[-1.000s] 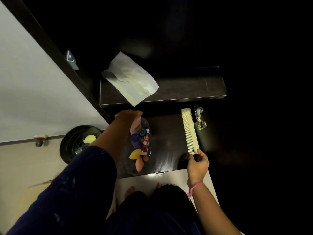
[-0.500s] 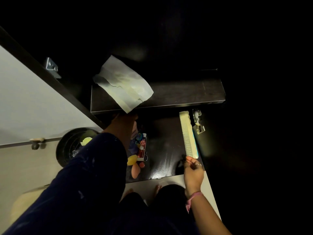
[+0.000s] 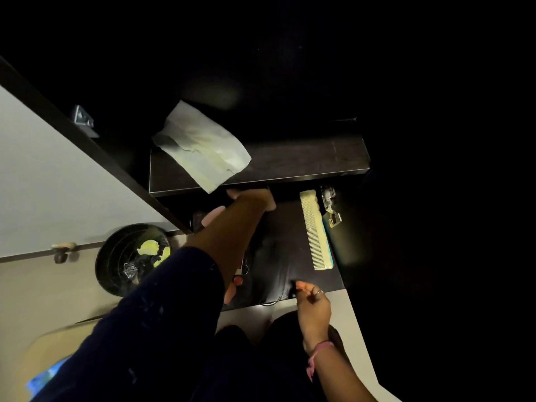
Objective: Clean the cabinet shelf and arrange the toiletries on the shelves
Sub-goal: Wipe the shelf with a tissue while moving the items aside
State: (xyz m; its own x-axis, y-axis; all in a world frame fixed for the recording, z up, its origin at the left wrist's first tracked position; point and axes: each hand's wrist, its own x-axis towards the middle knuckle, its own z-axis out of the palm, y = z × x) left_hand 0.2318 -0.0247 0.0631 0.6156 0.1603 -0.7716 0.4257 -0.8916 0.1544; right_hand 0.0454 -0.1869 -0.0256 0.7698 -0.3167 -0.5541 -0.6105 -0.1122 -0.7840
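The left hand (image 3: 252, 198) reaches deep onto the lower shelf (image 3: 278, 256) beneath the upper shelf (image 3: 304, 161), its fingers hidden so its grasp cannot be told; the right hand (image 3: 311, 303) hovers at the shelf's front edge, fingers loosely apart and holding nothing. Toiletries half-hidden under the forearm are best pushed rearward together, clear of the comb (image 3: 314, 230). Countable: two shelves, one comb, one cloth (image 3: 203, 146) on the upper shelf; the toiletries cannot be counted.
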